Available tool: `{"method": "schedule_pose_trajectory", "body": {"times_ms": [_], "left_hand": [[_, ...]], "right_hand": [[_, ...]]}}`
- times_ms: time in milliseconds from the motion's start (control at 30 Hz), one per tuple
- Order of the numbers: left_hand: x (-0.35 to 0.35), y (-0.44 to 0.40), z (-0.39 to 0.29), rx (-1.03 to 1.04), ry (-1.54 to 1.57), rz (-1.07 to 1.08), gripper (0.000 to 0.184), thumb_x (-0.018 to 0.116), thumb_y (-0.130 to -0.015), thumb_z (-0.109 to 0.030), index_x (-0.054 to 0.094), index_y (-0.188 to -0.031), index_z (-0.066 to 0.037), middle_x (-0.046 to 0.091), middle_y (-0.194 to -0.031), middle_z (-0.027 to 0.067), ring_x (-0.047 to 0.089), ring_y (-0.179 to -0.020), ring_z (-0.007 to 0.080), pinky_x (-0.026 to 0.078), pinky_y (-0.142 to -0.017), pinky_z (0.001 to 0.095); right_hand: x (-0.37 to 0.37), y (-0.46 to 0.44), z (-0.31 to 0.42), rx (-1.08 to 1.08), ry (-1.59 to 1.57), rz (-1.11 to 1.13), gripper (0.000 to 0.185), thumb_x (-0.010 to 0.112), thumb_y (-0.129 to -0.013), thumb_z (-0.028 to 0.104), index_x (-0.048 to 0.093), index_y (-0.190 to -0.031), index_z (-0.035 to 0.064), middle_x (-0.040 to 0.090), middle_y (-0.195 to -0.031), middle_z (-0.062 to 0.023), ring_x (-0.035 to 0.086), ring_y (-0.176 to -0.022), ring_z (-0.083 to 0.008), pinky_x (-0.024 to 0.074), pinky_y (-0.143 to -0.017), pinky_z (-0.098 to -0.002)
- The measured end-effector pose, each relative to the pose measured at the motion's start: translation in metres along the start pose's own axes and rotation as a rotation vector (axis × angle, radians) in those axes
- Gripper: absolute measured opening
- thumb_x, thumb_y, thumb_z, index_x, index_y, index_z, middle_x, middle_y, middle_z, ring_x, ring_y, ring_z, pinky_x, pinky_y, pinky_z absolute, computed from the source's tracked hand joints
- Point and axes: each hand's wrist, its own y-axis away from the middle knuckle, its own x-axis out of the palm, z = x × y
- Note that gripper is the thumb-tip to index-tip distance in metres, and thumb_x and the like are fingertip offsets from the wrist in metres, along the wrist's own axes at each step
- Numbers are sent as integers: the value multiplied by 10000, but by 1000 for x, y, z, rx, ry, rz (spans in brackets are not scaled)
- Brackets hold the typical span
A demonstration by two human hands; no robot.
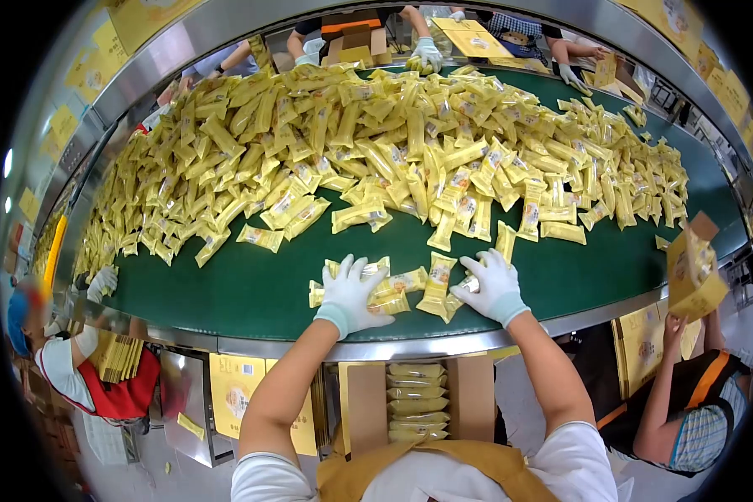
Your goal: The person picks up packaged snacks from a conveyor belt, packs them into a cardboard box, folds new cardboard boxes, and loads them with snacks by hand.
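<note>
My left hand (351, 294), in a white glove, lies spread over several yellow wrapped snack packets (408, 281) near the belt's front edge. Packet ends stick out on both sides of it. My right hand (494, 289), also gloved, is open with its fingers apart. Its thumb side touches a slanted packet (453, 306), partly hidden under the hand. Between my hands another packet (437, 284) lies nearly upright in view. Below the belt edge, in front of my body, an open cardboard box (366, 407) holds a stacked row of the same packets (417, 393).
A large heap of yellow packets (309, 134) covers much of the green conveyor belt (251, 293). A metal rail (427, 344) runs along its front. Workers' gloved hands reach in at the far side. To the right, a person holds a yellow carton (694, 272); to the left stands another worker (113, 376).
</note>
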Motion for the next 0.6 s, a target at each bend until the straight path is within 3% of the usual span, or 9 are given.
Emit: {"method": "schedule_pose_trajectory", "body": {"times_ms": [67,133,200,233,333,367,467,500,600], "left_hand": [[15,16,12,40,53,-171,1047,826,-619,-616,442,-1492,-185,377,-1530,198,275,-1455,434,192,-1144,662],[16,34,24,121,178,-317,866,812,-726,-422,474,-1445,-76,448,-1466,205,391,-1372,431,297,-1136,548],[31,48,38,98,264,-329,717,763,-802,-311,498,-1417,-57,505,-1410,207,461,-1314,412,352,-1115,486],[33,53,43,128,245,-389,576,697,-852,-198,526,-1381,-45,571,-1329,193,528,-1232,381,406,-1063,442],[45,64,62,22,222,-317,569,683,-868,-196,515,-1388,-40,585,-1312,181,539,-1222,364,417,-1045,449],[51,66,69,17,163,-339,573,705,-854,-195,523,-1382,-67,592,-1275,168,556,-1167,369,445,-1002,457],[26,73,74,-135,42,-131,539,703,-856,-195,541,-1361,-103,599,-1217,139,574,-1115,350,468,-970,457],[20,73,79,-246,-21,-92,505,704,-840,-153,567,-1325,-125,583,-1201,134,582,-1077,348,497,-925,453],[-7,79,79,-367,118,-264,494,702,-816,-71,581,-1295,-90,579,-1201,169,582,-1090,374,509,-935,455]], "right_hand": [[-8,22,3,44,82,-78,865,750,-735,621,487,-1456,221,408,-1497,-180,286,-1462,-386,319,-1075,-636],[-9,38,-1,93,103,-95,1039,805,-711,577,336,-1550,182,247,-1604,-208,196,-1497,-424,259,-1116,-672],[8,51,-20,67,110,-215,1037,820,-718,524,331,-1546,135,266,-1598,-203,195,-1492,-439,275,-1109,-665],[18,56,-27,45,97,-298,923,814,-749,448,407,-1500,99,288,-1593,-207,271,-1455,-457,314,-1116,-615],[36,66,-47,106,25,-336,747,814,-767,375,534,-1387,65,364,-1554,-213,375,-1378,-485,352,-1114,-559],[35,68,-54,87,-11,-347,566,815,-770,296,630,-1250,62,436,-1517,-185,439,-1310,-502,390,-1096,-514],[10,78,-57,201,89,-230,497,811,-763,236,649,-1205,80,474,-1498,-136,434,-1311,-503,354,-1120,-527],[-4,82,-58,251,151,-198,464,797,-763,191,659,-1197,103,480,-1500,-94,416,-1337,-496,283,-1147,-580],[-23,91,-67,324,304,-340,355,775,-780,173,661,-1110,109,597,-1324,-92,397,-1378,-473,206,-1145,-666]]}}
